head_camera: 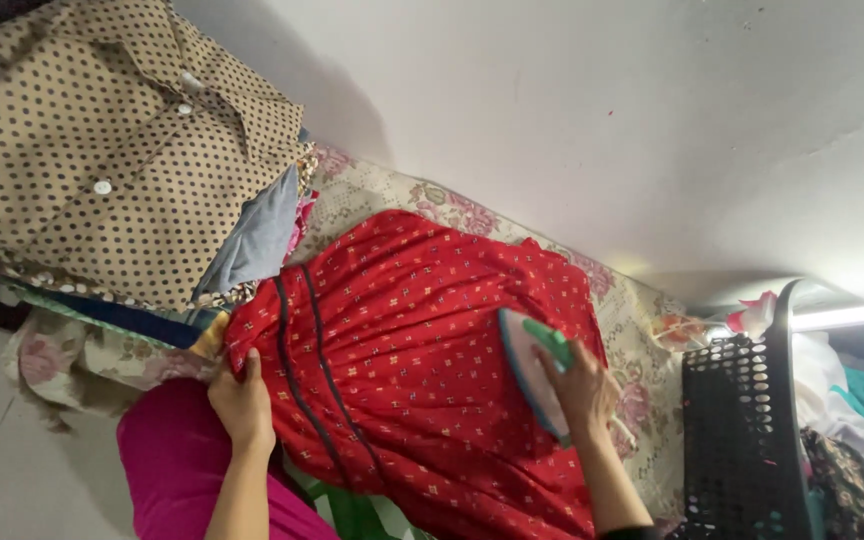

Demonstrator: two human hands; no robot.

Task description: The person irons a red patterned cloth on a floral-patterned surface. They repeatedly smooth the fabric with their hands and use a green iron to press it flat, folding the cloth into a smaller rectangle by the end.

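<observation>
**A:** On the floral-patterned padded cloth (642,330) that covers the surface, what lies spread out in the head view?

**B:** A red garment of thin fabric with small pale motifs and two dark stripes (422,350). It fills the middle of the picture, lying flat across the floral cloth.

**A:** And the hands?

**B:** The right hand (582,385) is wrapped around the green handle of a white and green electric iron (532,365), fingers curled tight on it. The iron rests on the red garment, towards its right half. The left hand (242,400) lies on the garment's left edge, fingers together and bent over the hem, pinching the fabric there near the dark stripes.

**A:** What sits around them?

**B:** At the upper left, a beige shirt with brown dots and white buttons (102,140) lies on top of a pile, with a grey-blue folded cloth (257,240) tucked under its edge, just beside the red garment. At the right stands a black plastic laundry basket with a perforated wall (742,430), holding white and teal clothes. A bright pink cloth (177,460) shows at the bottom left, below the left wrist. A pale plain wall (602,120) runs behind it all.
</observation>
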